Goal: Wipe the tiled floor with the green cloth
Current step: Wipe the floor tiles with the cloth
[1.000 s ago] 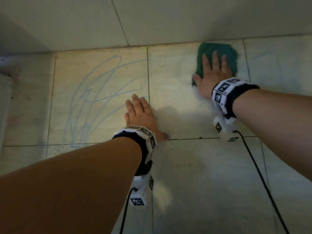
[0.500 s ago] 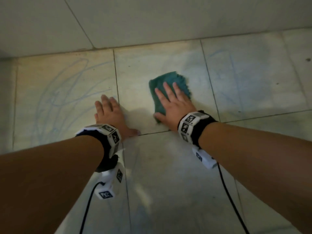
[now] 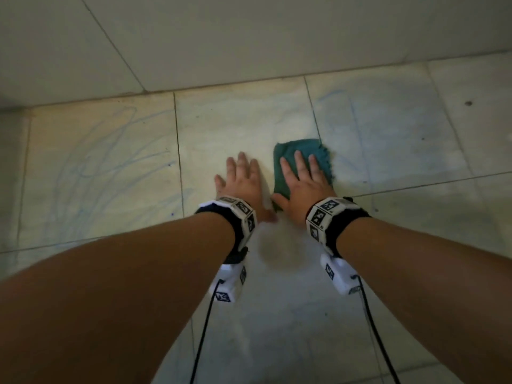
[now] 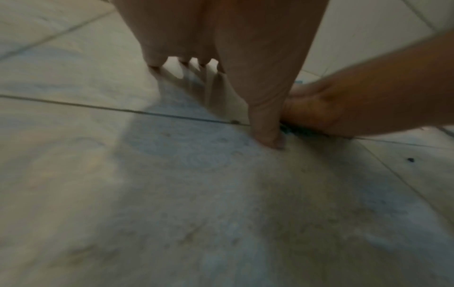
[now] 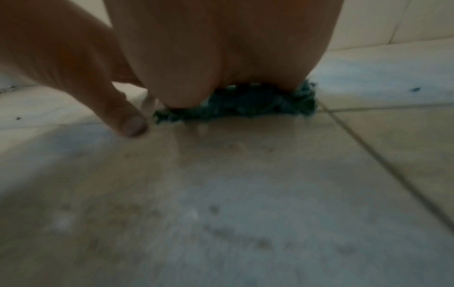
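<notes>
Head view alone shows blue scribbles [image 3: 105, 162] on the tiled floor [image 3: 304, 314], left of both hands. Right wrist view shows the green cloth [image 5: 245, 104] bunched under the palm. Right hand [image 3: 303, 189] flat, fingers straight, pressing cloth. Left hand [image 3: 242, 181] flat on bare tile, just beside it. Half a second ago the hands lay further apart.

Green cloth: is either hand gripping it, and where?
No grip. The right hand presses flat on the green cloth, fingers straight, covering its near half. The left hand rests on the floor.
</notes>
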A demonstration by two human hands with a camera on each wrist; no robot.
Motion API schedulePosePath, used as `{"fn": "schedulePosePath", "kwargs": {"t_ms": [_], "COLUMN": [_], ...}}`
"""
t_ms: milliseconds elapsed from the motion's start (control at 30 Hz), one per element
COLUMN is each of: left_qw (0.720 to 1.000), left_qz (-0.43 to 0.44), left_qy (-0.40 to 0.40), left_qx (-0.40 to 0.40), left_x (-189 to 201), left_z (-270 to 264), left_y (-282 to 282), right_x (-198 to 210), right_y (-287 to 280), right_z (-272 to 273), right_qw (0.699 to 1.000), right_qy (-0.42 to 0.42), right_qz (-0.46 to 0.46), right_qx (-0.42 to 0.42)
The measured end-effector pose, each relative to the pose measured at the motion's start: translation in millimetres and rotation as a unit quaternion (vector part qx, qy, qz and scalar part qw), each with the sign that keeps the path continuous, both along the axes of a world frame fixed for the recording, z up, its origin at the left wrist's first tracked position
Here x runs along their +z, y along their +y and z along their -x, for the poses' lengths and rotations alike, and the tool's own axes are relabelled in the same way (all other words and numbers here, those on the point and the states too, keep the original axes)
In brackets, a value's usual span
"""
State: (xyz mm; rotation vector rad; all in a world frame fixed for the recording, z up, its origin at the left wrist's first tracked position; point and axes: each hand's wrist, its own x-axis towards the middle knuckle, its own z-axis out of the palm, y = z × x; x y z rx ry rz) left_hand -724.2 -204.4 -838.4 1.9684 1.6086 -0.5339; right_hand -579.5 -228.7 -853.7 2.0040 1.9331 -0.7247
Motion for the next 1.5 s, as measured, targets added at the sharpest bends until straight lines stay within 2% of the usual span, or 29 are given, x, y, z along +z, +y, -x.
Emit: {"fn": "schedulePosePath", "kwargs": {"t_ms": [100, 200, 267, 467, 600, 733, 867, 933, 1067, 1133, 1200, 1367, 1433, 1500], "left_qw": [1.0, 1.0, 1.0, 0.999, 0.999, 0.999, 0.999, 0.999, 0.998, 0.998, 0.998, 0.998, 0.999, 0.999], "left_qz": [0.007, 0.008, 0.012, 0.031, 0.033, 0.032, 0.034, 0.038, 0.046, 0.052, 0.051, 0.04, 0.034, 0.031], "left_qy": [0.021, 0.024, 0.02, 0.017, 0.007, 0.003, 0.005, 0.005, 0.013, 0.019, 0.019, 0.017, 0.016, 0.015], "left_qx": [0.007, 0.012, 0.011, 0.021, 0.022, 0.028, 0.03, 0.031, 0.037, 0.039, 0.037, 0.039, 0.038, 0.034], "left_x": [-3, -3, -4, -7, -8, -8, -8, -6, -4, -3, -5, -10, -11, -11], "left_z": [-10, -8, -10, -8, -7, -5, -6, -7, -12, -13, -13, -9, -8, -8], "left_y": [5, 7, 8, 8, 6, 6, 5, 5, 8, 9, 9, 7, 7, 6], "right_x": [15, 16, 11, 2, -1, -8, -5, -2, 3, 1, -2, -12, -12, -10], "right_y": [10, 14, 17, 79, 135, 165, 164, 143, 64, 49, 68, 153, 153, 124], "right_z": [-13, -14, -14, -27, -62, -90, -91, -80, -48, -46, -58, -104, -116, -120], "right_qw": [0.999, 0.997, 0.997, 1.0, 0.999, 0.995, 0.993, 0.994, 1.0, 0.999, 0.999, 0.999, 0.998, 0.998], "right_qy": [0.045, 0.014, 0.02, 0.009, -0.008, -0.039, -0.054, -0.038, 0.005, 0.007, 0.003, -0.029, -0.034, -0.031], "right_qz": [0.003, 0.05, 0.064, 0.029, 0.007, -0.011, -0.007, -0.002, 0.004, 0.026, 0.014, 0.014, 0.015, 0.01], "right_qx": [0.0, 0.053, 0.05, 0.006, -0.042, -0.09, -0.109, -0.101, 0.015, 0.047, 0.044, -0.026, -0.041, -0.045]}}
